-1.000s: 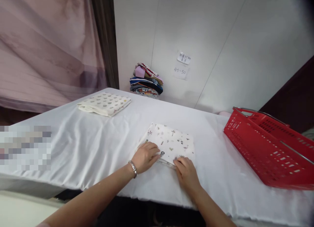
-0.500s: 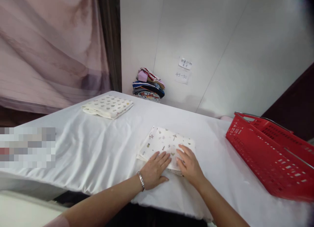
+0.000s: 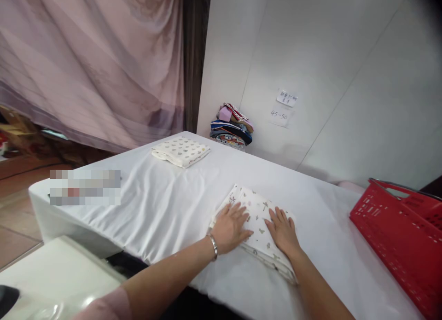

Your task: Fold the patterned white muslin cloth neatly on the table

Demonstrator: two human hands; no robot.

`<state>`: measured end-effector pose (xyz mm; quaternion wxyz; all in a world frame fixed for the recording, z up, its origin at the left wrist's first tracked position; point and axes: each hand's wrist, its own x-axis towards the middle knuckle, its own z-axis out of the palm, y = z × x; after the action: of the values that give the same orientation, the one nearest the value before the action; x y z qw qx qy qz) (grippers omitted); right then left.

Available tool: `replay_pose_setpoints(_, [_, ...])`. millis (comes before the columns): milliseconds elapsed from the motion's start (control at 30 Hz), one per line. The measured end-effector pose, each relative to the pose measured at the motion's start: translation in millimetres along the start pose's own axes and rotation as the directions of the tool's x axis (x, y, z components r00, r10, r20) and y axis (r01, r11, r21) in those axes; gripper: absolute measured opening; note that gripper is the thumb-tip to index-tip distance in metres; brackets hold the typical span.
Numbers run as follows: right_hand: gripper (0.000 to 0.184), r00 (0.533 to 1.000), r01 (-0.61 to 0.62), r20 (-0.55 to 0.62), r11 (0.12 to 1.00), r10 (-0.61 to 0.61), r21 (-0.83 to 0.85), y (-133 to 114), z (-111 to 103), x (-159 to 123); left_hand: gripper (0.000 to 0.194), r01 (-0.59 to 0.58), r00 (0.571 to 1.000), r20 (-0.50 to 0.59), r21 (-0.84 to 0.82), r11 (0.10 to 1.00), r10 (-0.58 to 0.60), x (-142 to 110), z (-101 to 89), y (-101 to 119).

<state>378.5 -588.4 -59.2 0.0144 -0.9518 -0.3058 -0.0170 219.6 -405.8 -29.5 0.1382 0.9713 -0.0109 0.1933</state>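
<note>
- White, thin-looking fabric with small printed motifs, a folded rectangular cloth (image 3: 260, 237), lies in the head view on the white, satiny-draped surface (image 3: 172, 195), under both hands.
- Grip check: the left hand (image 3: 230, 228), silver bracelet at the wrist, is palm down with fingers spread over the cloth's left part. Nothing pinched as far as I can see.
- The right hand (image 3: 285, 232) is on the other side, also flat, fingers a bit apart. So pressure only, no clamping.
- Main risk imo: the layers sliding over each other. Edges at the near side already look slightly out of line, and two palms pushing unevenly could skew the fold.
- The near right corner sits right beside the right forearm. Can't tell if they touch, but a careless pull of that arm could drag it open.
- The cover looks slick and is rippled left of the cloth. Hard pressing might bunch it up and take the cloth along.
- The red perforated plastic basket (image 3: 397, 246) is well off to the right, and the cream, grey-spotted folded cloth (image 3: 181, 150) far left, so bumping either seems unlikely.
</note>
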Motion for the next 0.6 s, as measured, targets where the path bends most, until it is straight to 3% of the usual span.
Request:
replay_pose_setpoints(100, [0.055, 1.000, -0.012, 0.021, 1.000, 0.012, -0.008, 0, 0, 1, 0.060, 0.141, 0.990, -0.025, 0.100, 0.985, -0.140, 1, 10.2, -14])
replay_pose_setpoints(233, [0.054, 1.000, 0.009, -0.011, 0.999, -0.009, 0.040, 1, 1, 4, 0.062, 0.161, 0.987, 0.005, 0.114, 0.980, -0.162, -5, 21.1, -19])
replay_pose_setpoints(400, [0.052, 1.000, 0.008, -0.017, 0.963, -0.004, 0.269, 14, -2, -2, 0.062, 0.161, 0.987, -0.010, 0.085, 0.983, -0.160, -6, 21.9, -17])
replay_pose_setpoints(500, [0.054, 0.990, -0.100, -0.044, 0.877, 0.136, 0.470, 25, 2, -24, 0.062, 0.162, 0.987, -0.020, 0.072, 0.984, -0.161, -6, 22.7, -18])
replay_pose_setpoints(600, [0.060, 0.945, -0.266, 0.040, 0.692, 0.324, 0.671, 27, 8, -56, 0.062, 0.162, 0.987, -0.014, 0.053, 0.985, -0.162, -6, 23.7, -18])
